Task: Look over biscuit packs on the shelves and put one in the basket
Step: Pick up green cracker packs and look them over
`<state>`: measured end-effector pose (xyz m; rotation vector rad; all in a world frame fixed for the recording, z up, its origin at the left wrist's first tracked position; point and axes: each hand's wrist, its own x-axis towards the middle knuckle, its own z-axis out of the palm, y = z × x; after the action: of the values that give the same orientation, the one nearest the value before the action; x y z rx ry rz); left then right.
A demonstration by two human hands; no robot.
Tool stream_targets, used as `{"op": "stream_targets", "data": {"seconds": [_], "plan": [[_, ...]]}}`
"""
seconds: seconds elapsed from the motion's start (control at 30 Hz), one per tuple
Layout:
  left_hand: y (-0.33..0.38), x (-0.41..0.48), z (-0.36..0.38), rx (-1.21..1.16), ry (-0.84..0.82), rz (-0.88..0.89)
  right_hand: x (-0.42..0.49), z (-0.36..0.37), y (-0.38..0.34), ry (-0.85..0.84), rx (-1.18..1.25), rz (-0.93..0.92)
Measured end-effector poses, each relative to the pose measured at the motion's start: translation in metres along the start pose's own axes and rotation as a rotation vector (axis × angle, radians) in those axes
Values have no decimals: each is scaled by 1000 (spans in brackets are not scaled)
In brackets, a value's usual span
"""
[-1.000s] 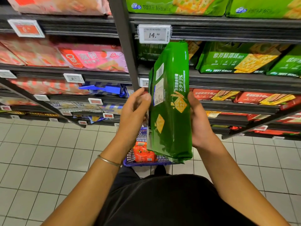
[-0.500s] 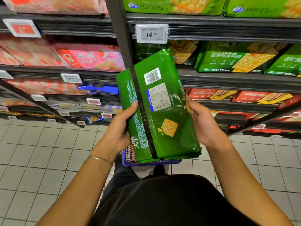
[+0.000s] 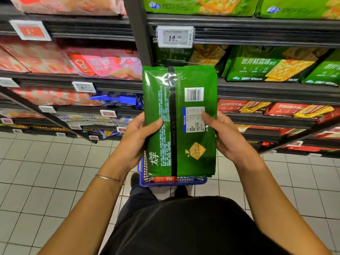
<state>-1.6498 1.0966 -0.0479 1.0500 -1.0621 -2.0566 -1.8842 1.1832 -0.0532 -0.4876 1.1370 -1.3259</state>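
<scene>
Green pack [image 3: 185,126]: upright, barcode side facing the camera, held between both hands.
Left hand [image 3: 137,142]: grips the pack's left edge, thumb across its back.
Right hand [image 3: 227,137]: grasps the pack's right edge, thumb on the printed table.
Basket [image 3: 191,180]: blue, directly below the pack, on the tiled floor.
Price tag [image 3: 175,36]: above the pack, on the shelf edge.

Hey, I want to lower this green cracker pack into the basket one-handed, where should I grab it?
Probably a long side edge in the lower half of the green pack, coming from the side, thumb on the back face. It stands upright and flat, and the left hand and right hand grip it there. The basket lies beneath, so it can drop end first.
</scene>
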Motion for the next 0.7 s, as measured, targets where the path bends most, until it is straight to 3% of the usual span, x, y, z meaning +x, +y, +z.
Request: {"op": "stream_targets", "data": {"seconds": [0.7], "plan": [[-6,0,-6,-38,-49,73,-10,2,1,-76,50,-41]]}}
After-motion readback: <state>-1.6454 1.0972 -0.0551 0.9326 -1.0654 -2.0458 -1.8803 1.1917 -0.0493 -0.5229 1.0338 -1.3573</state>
